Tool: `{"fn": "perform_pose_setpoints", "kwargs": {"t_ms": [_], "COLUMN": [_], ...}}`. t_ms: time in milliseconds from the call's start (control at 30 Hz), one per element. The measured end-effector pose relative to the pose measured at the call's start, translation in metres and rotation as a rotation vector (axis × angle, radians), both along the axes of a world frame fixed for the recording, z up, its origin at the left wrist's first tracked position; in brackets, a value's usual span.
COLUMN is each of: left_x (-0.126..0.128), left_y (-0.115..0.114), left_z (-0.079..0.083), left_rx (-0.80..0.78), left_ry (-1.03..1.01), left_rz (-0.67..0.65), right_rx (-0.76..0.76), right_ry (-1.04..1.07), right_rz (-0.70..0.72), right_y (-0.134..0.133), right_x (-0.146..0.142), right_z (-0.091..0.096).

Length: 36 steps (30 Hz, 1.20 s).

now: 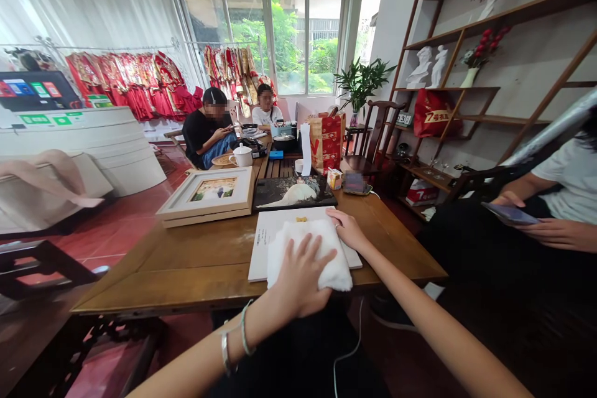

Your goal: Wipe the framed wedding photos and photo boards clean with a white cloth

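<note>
My left hand (pixel 303 270) lies with spread fingers on a folded white cloth (pixel 338 264), pressing it onto a flat white board (pixel 259 261). At the board's far right corner rests my right hand (pixel 344 227), its fingers stretched along the edge and top. A small gold-coloured piece (pixel 302 219) shows on the board just beyond the cloth. The cloth covers much of the board, and the board lies flat near the front edge of the wooden table (pixel 186 267).
Behind the board lie a dark photo panel (pixel 298 191) and a framed picture (pixel 212 189). A lidded white cup (pixel 241 155), a red paper bag (pixel 325 143) and a phone (pixel 357 183) stand farther back. People sit beyond the table and at the right, one holding a tablet (pixel 510 213).
</note>
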<state>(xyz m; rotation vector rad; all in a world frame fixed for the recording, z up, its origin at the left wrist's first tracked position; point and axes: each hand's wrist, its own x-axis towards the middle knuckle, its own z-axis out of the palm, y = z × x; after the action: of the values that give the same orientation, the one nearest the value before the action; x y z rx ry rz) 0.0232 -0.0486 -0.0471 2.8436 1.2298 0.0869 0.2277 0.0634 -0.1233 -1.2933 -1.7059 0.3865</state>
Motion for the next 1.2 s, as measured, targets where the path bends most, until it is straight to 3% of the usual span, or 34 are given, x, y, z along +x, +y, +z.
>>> {"fn": "perform_pose_setpoints", "kwargs": {"t_ms": [300,533,900,1033,1200], "left_x": [0.025,0.011,-0.050,-0.059,-0.063], "left_y": [0.086,0.109,0.093,0.066,0.012], "left_z": [0.004,0.002,-0.002,-0.001,-0.002], "left_rx": [0.000,0.013,0.057,0.049,-0.009], "left_ry": [0.044,0.027,-0.002,0.019,0.004], "left_rz": [0.074,0.080,0.088,0.090,0.062], "right_rx": [0.002,0.000,-0.032,-0.037,-0.026], "right_ry": [0.026,-0.006,-0.006,-0.007,-0.009], "right_rz": [0.078,0.042,-0.014,-0.023,-0.021], "right_y": [-0.003,-0.002,-0.001,-0.002,-0.002], "right_x": [0.000,0.000,-0.002,-0.003,-0.002], "right_z": [0.007,0.005,0.003,0.002,0.000]}}
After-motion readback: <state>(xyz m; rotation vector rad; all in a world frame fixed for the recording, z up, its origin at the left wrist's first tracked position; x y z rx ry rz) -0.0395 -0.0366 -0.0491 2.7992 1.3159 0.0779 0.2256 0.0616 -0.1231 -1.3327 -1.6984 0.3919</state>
